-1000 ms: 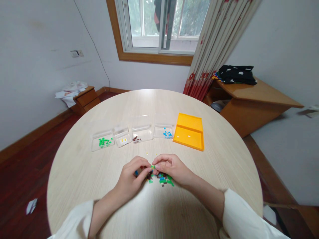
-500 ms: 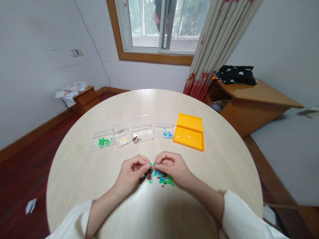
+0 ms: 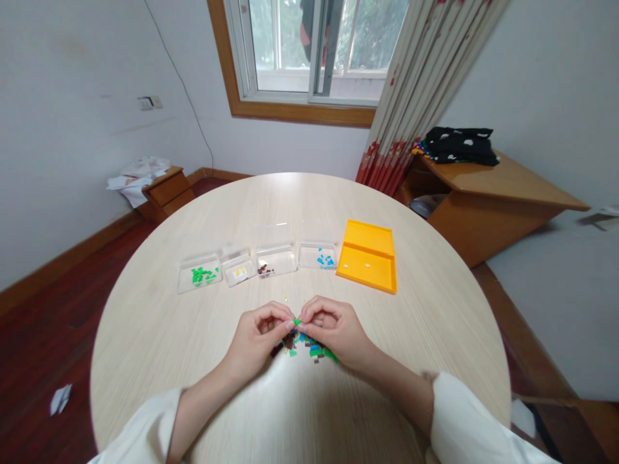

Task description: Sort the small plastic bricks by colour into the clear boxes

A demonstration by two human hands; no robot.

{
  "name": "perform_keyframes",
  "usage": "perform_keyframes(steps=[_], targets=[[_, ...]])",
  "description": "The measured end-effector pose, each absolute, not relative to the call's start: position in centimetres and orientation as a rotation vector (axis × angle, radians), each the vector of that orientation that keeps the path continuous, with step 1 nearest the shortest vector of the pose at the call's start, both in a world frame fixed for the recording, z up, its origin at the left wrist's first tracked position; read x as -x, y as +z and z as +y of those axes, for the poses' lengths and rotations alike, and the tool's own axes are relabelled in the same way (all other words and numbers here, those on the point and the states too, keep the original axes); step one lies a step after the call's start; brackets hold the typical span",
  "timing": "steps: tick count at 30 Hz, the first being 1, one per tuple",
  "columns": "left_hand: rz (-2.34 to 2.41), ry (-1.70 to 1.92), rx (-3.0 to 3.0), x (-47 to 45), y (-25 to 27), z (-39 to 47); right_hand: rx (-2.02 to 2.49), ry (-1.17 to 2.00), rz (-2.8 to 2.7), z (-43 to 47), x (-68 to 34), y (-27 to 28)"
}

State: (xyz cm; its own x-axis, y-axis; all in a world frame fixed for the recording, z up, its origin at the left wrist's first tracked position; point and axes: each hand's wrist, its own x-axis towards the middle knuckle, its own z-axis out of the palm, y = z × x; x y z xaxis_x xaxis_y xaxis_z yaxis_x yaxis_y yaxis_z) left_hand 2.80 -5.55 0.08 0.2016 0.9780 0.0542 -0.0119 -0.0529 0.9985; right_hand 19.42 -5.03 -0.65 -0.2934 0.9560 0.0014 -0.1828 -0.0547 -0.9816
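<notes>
The left hand [image 3: 258, 332] and right hand [image 3: 341, 330] meet over the table [image 3: 271, 412], thumb and forefinger of each pinched together on a small green piece [image 3: 296, 321] between their tips. The other fingers curl inward. Whether it is one piece or two pressed together is too small to tell. The green piece is just above a loose pile [image 3: 316, 352] of brown, blue and green bits, which lies under and between the hands, partly hidden by them. Two yellow bits [image 3: 285, 298] lie on the table just beyond the fingertips.

Past these, well apart from the hands, a row of open containers runs from left to right. The first clear box [image 3: 186, 283] holds a heap of green bits [image 3: 202, 276], mostly toward its middle and right. The small box [image 3: 247, 276] beside it holds two yellow pieces [image 3: 240, 272] on something white. The third box [image 3: 286, 261] has a few brown bits [image 3: 264, 269] gathered at its left end, the rest of its floor bare. The fourth box [image 3: 307, 258] has blue bits [image 3: 326, 260] toward its right side. Just beside it, the orange case [image 3: 370, 279] lies open, its lid folded back on the far side, with two white bits [image 3: 367, 265] in the near half.
</notes>
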Motion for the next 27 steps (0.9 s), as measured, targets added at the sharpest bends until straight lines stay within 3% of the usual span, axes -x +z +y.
perform_keyframes(steps=[27], targets=[[1.058, 1.173, -1.518, -2.71, -0.51, -5.84, 0.939, 1.305, -1.415, -5.54, -19.52, -0.71]])
